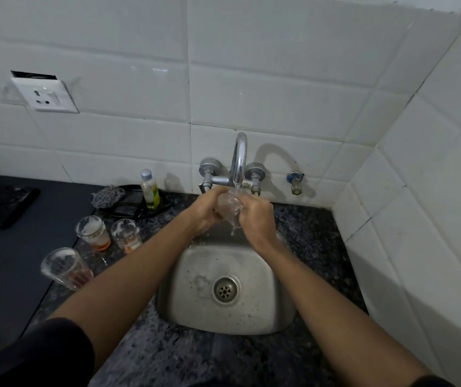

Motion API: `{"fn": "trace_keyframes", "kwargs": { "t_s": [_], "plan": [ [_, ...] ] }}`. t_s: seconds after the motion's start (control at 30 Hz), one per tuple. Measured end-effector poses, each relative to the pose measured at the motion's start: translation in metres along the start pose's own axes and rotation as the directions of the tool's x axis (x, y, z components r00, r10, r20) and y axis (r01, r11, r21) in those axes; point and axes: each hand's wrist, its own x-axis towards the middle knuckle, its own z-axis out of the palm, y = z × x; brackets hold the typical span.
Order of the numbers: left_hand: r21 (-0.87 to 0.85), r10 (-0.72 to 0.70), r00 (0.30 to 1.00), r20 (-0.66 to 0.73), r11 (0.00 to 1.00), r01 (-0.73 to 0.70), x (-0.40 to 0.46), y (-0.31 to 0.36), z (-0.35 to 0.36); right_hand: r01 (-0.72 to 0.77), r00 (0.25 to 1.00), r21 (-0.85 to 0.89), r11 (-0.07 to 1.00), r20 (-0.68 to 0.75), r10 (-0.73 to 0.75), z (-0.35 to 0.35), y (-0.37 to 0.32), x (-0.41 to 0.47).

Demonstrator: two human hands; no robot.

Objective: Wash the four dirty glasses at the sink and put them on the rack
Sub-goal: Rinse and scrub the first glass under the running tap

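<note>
The speckled surface [302, 233] carries a steel sink [268, 311] at its back right corner. Over the basin, the left hand [205, 209] and right hand [257, 216] grip 1 glass [230, 205] under the running tap [239, 157], fingers curled round it. 3 dirty glasses [93, 229] wait near the surface's left edge. No rack shows, so I judge 1 wash underway, 3 left.

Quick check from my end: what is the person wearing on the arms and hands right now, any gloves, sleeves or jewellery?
No gloves: the left hand and right hand are bare, with no rings, watch or bands visible. Both forearms are uncovered. Dark sleeves, black or close to it, show only at the bottom of the frame, the left sleeve and right sleeve, ending around the elbows. No markings show on them.
</note>
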Motion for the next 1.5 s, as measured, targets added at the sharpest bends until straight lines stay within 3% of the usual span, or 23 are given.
{"fn": "trace_keyframes", "kwargs": {
  "t_s": [0.1, 0.17, 0.23, 0.37, 0.43, 0.47, 0.5, 0.63, 0.7, 0.77, 0.83, 0.87, 0.93, 0.97, 1.07, 1.1, 1.17, 1.23, 1.3, 1.33, 1.37, 1.43, 1.5],
  "plan": [
    [0.132, -0.022, 0.998, -0.061, 0.991, 0.030, -0.002, 0.001, 0.000, 0.070, 0.997, -0.023, 0.997, 0.024, -0.070, -0.001, 0.004, -0.004],
    [0.134, 0.043, 0.996, -0.081, 0.991, -0.032, -0.003, -0.003, -0.005, -0.086, 0.994, 0.102, 0.991, 0.073, 0.079, -0.001, 0.005, -0.004],
    [0.125, 0.081, 0.995, -0.056, 0.989, -0.073, -0.003, -0.008, -0.010, -0.346, 0.934, 0.274, 0.897, 0.196, 0.300, -0.004, 0.003, -0.001],
    [0.060, 0.109, 0.994, 0.007, 0.992, -0.109, -0.009, -0.013, -0.014, -0.707, 0.707, 0.475, 0.524, 0.496, 0.504, -0.014, 0.006, -0.002],
    [0.075, 0.123, 0.991, 0.042, 0.989, -0.126, -0.011, -0.013, -0.018, -0.793, 0.590, 0.583, 0.173, 0.669, 0.451, -0.020, 0.007, -0.006],
    [0.082, 0.134, 0.989, 0.059, 0.987, -0.139, -0.012, -0.012, -0.019, -0.809, 0.554, 0.586, 0.048, 0.733, 0.395, -0.022, 0.009, -0.010],
    [0.088, 0.148, 0.986, 0.078, 0.984, -0.154, -0.013, -0.012, -0.020, -0.824, 0.535, 0.566, 0.018, 0.768, 0.351, -0.024, 0.009, -0.012],
    [0.180, 0.234, 0.960, 0.157, 0.948, -0.261, -0.021, -0.012, -0.018, -0.848, 0.530, 0.474, 0.237, 0.770, 0.357, -0.023, 0.007, -0.021],
    [0.381, 0.355, 0.912, 0.205, 0.830, -0.408, -0.022, -0.015, -0.020, -0.827, 0.561, 0.497, 0.262, 0.716, 0.415, -0.022, 0.004, -0.024],
    [0.639, 0.481, 0.805, 0.348, 0.506, -0.579, -0.022, -0.018, -0.030, -0.815, 0.578, 0.494, 0.302, 0.664, 0.475, -0.022, 0.004, -0.026],
    [0.727, 0.456, 0.698, 0.551, 0.149, -0.671, -0.022, -0.018, -0.038, -0.818, 0.573, 0.478, 0.319, 0.641, 0.510, -0.023, 0.007, -0.028],
    [0.731, 0.396, 0.678, 0.619, 0.025, -0.682, -0.023, -0.018, -0.040, -0.822, 0.567, 0.480, 0.305, 0.644, 0.513, -0.025, 0.008, -0.029],
    [0.730, 0.316, 0.672, 0.670, -0.114, -0.674, -0.020, -0.018, -0.043, -0.823, 0.566, 0.474, 0.313, 0.645, 0.514, -0.029, 0.007, -0.029],
    [0.726, 0.307, 0.666, 0.680, -0.154, -0.671, -0.017, -0.018, -0.044, -0.810, 0.587, 0.454, 0.371, 0.619, 0.521, -0.029, 0.006, -0.029],
    [0.696, 0.309, 0.630, 0.712, -0.197, -0.690, -0.016, -0.014, -0.038, -0.565, 0.796, 0.246, 0.788, 0.413, 0.442, -0.025, 0.005, -0.030],
    [0.676, 0.323, 0.604, 0.729, -0.200, -0.709, -0.016, -0.011, -0.037, -0.475, 0.846, 0.189, 0.859, 0.368, 0.386, -0.023, 0.004, -0.031],
    [0.656, 0.370, 0.562, 0.740, -0.212, -0.724, -0.017, -0.006, -0.035, -0.412, 0.887, 0.215, 0.885, 0.315, 0.337, -0.021, 0.002, -0.032],
    [0.633, 0.420, 0.508, 0.752, -0.246, -0.734, -0.017, -0.001, -0.034, -0.503, 0.853, 0.337, 0.795, 0.342, 0.395, -0.026, -0.002, -0.031],
    [0.613, 0.453, 0.467, 0.760, -0.259, -0.746, -0.017, -0.003, -0.035, -0.721, 0.692, 0.484, 0.496, 0.542, 0.478, -0.032, -0.004, -0.026],
    [0.610, 0.460, 0.464, 0.757, -0.245, -0.753, -0.018, -0.005, -0.036, -0.769, 0.640, 0.501, 0.398, 0.603, 0.476, -0.033, -0.004, -0.024],
    [0.614, 0.468, 0.471, 0.748, -0.217, -0.759, -0.018, -0.008, -0.036, -0.758, 0.652, 0.484, 0.436, 0.586, 0.482, -0.033, -0.006, -0.023],
    [0.627, 0.485, 0.495, 0.721, -0.152, -0.764, -0.020, -0.011, -0.033, -0.564, 0.812, 0.331, 0.757, 0.387, 0.436, -0.030, -0.008, -0.023],
    [0.609, 0.504, 0.473, 0.722, -0.140, -0.780, -0.021, -0.008, -0.028, -0.367, 0.917, 0.228, 0.902, 0.253, 0.309, -0.026, -0.010, -0.027]
  ]
}}
